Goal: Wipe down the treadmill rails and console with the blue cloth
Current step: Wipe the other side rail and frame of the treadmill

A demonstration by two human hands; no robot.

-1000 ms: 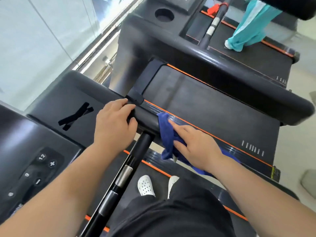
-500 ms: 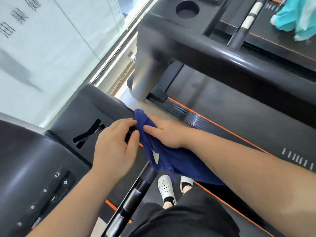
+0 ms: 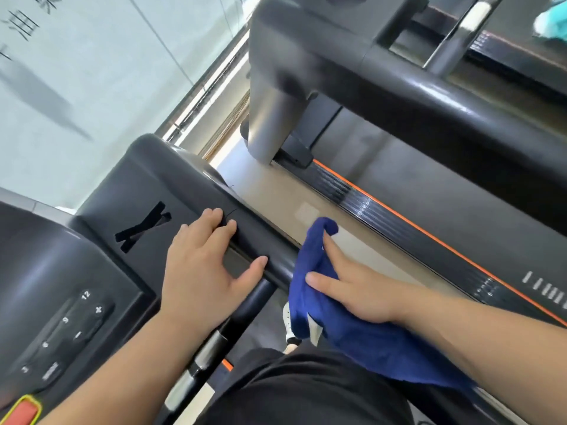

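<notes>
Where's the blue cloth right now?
In the head view, the blue cloth is right of centre, draped over the treadmill rail under the right hand.

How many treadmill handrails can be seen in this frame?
2: the near rail under the left hand and blue cloth, and the neighbouring treadmill's rail upper right. Others may be out of view.

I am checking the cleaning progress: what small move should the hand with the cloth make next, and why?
Probably slide the right hand, with the blue cloth, along the black rail toward the left hand: the cloth covers only one spot, and the rail beside it is bare.
</notes>
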